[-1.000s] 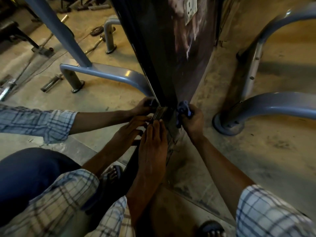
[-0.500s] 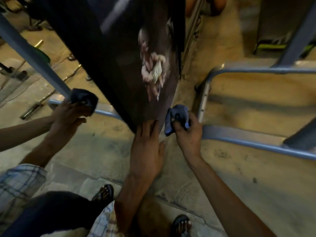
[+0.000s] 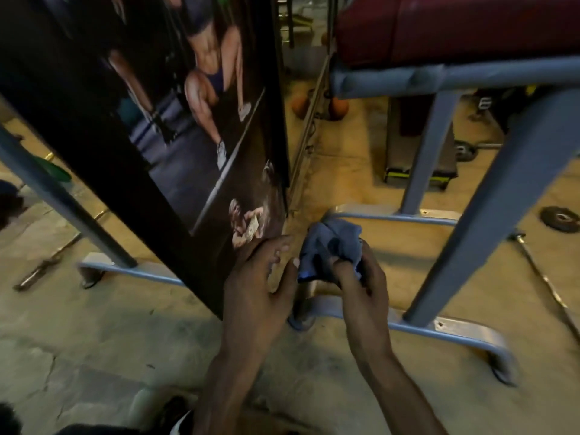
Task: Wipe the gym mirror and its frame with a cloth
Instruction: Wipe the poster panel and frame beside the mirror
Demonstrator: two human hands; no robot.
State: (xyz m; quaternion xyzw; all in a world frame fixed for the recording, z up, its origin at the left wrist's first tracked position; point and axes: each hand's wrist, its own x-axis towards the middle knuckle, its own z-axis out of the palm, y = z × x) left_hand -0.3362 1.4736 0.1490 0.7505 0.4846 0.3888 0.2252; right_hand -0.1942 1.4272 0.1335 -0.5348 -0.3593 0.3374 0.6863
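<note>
A tall dark panel (image 3: 94, 127) with a black edge strip leans up to the left; its right face carries a printed fitness poster (image 3: 207, 89). Left of the strip a reflective surface (image 3: 37, 240) shows gym floor and a grey bar. My left hand (image 3: 255, 287) lies flat with fingers apart against the panel's bottom corner. My right hand (image 3: 364, 287) is just right of it, off the panel, bunching a blue cloth (image 3: 332, 243). My left thumb almost touches the cloth.
A grey steel machine frame (image 3: 464, 215) with floor rails stands close on the right, under a maroon pad (image 3: 455, 23). A weight plate (image 3: 561, 216) and a bar (image 3: 546, 277) lie on the floor. Orange balls (image 3: 337, 108) sit further back.
The view has lifted, so more of the poster shows. My right hand with the cloth has come off the panel's lower edge to the right. The reflected hand at left is out of view.
</note>
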